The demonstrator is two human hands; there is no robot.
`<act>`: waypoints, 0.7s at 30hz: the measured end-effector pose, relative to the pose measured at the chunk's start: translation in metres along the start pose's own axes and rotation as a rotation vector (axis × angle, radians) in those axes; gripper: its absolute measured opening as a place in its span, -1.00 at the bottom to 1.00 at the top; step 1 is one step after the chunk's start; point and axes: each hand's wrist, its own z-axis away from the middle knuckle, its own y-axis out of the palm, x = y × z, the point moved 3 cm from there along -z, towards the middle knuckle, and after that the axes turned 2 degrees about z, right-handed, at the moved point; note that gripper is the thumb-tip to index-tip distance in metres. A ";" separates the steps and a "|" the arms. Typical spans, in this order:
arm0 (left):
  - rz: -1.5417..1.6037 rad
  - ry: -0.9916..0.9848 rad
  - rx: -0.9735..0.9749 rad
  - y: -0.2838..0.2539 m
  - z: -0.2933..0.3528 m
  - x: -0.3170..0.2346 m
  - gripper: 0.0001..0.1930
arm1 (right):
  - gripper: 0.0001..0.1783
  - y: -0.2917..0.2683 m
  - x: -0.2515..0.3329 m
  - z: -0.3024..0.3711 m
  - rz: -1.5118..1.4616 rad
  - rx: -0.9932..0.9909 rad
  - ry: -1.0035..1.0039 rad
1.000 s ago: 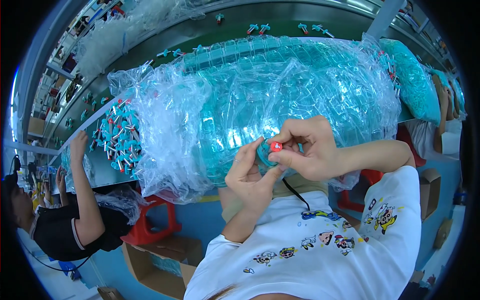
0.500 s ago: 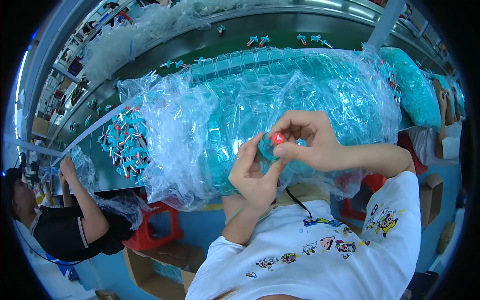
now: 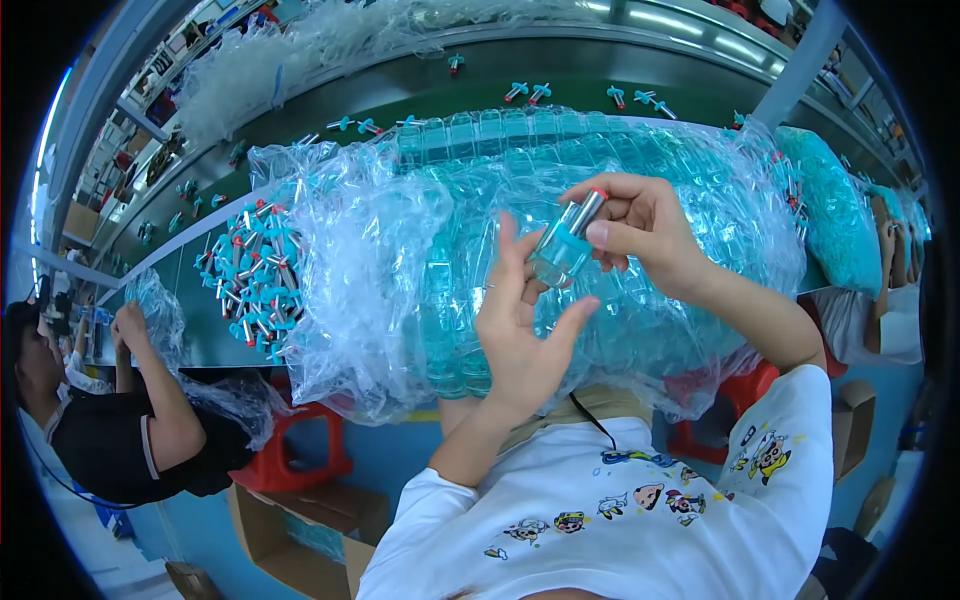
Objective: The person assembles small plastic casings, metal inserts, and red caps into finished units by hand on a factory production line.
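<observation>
1. Left hand [image 3: 522,335]: fingers spread, palm up, touching the base of a small clear bottle [image 3: 563,246].
2. Right hand [image 3: 640,232]: pinching the bottle near its red-tipped metal sprayer; bottle tilted.
3. Behind: big plastic bag of bottles [image 3: 440,250] on red stools [image 3: 300,455].
4. Beyond: green conveyor [image 3: 420,95] carrying teal pump parts; another person [image 3: 110,440] seated at left.

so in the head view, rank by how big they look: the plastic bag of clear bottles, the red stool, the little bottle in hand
1. plastic bag of clear bottles
2. red stool
3. little bottle, held in the right hand, though it sits nearer the camera
</observation>
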 end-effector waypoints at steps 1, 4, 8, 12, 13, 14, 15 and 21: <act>0.013 -0.005 0.012 -0.001 0.000 0.003 -0.20 | -0.59 0.000 -0.001 -0.001 0.014 -0.002 -0.001; 0.045 -0.034 -0.004 -0.004 0.001 0.007 -0.27 | -0.58 0.000 -0.002 -0.001 0.040 -0.006 -0.017; 0.034 -0.008 -0.003 -0.010 0.000 0.008 -0.37 | -0.56 0.003 0.003 0.000 0.168 -0.002 -0.099; -0.042 0.031 -0.001 -0.013 -0.002 0.008 -0.44 | -0.55 0.003 0.002 -0.004 0.210 0.015 -0.142; -0.036 0.035 -0.010 -0.013 -0.004 0.008 -0.46 | -0.56 0.003 0.004 -0.006 0.219 0.022 -0.124; -0.038 0.027 -0.014 -0.013 -0.005 0.008 -0.46 | -0.56 0.004 0.005 -0.007 0.227 0.031 -0.107; -0.038 0.030 -0.023 -0.014 -0.006 0.008 -0.46 | -0.56 0.004 0.006 -0.009 0.224 0.034 -0.100; -0.139 -0.002 -0.049 -0.019 -0.014 0.008 -0.43 | -0.59 0.002 0.016 -0.028 0.344 0.092 -0.177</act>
